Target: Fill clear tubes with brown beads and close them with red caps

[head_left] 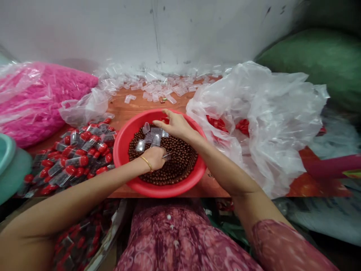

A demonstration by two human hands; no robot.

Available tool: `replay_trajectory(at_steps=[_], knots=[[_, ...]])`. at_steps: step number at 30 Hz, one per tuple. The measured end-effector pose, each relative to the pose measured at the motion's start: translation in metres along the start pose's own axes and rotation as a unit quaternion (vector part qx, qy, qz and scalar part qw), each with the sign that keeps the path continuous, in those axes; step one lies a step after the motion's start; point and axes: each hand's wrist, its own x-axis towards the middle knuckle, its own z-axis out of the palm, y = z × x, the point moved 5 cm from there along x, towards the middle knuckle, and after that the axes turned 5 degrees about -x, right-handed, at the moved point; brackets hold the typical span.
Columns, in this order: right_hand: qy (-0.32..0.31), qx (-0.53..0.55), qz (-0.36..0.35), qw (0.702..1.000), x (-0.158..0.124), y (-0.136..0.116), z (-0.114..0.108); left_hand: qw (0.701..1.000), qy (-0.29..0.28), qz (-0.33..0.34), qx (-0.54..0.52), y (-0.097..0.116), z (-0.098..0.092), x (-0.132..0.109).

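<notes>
A red basin [121, 150] in front of me holds many small round brown balls [180, 158]. Several small clear plastic containers [156, 140] lie on top of the balls. My left hand [154, 158], with a gold bangle at its wrist, is closed low over the balls; a clear plastic container [167, 156] sticks out from its fingers. Above it, my right hand [176, 125] reaches in over the basin's far side. Its thumb and fingers are spread apart, close to the loose containers.
Left of the basin lies a heap of clear containers with red caps [81, 154]. A bag of pink pieces [42, 98] and a teal tub [11, 165] stand beyond. Clear empties [158, 88] line the wall. A crumpled plastic bag [262, 120] with red pieces lies right.
</notes>
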Motion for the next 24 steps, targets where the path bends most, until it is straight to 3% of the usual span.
replay_trajectory(at_steps=[3,8,14,17,21,24], knots=[[0.016,0.141,0.062,0.988,-0.014,0.018,-0.013,0.999,0.007,-0.053,-0.002,0.006,0.005,0.023],[0.032,0.379,0.141,0.914,-0.037,0.057,-0.027,0.984,-0.047,-0.116,-0.124,0.006,0.019,0.061],[0.07,0.505,0.149,0.848,-0.038,0.064,-0.029,0.95,-0.019,-0.086,-0.3,0.009,0.026,0.077],[0.086,0.494,0.133,0.855,-0.037,0.064,-0.032,0.917,-0.013,-0.046,-0.395,0.005,0.021,0.071],[0.082,0.44,0.091,0.89,-0.039,0.058,-0.032,0.814,0.008,0.059,-0.578,0.001,0.006,0.06],[0.084,0.406,0.083,0.906,-0.04,0.056,-0.03,0.759,0.002,0.118,-0.64,0.002,-0.003,0.047]])
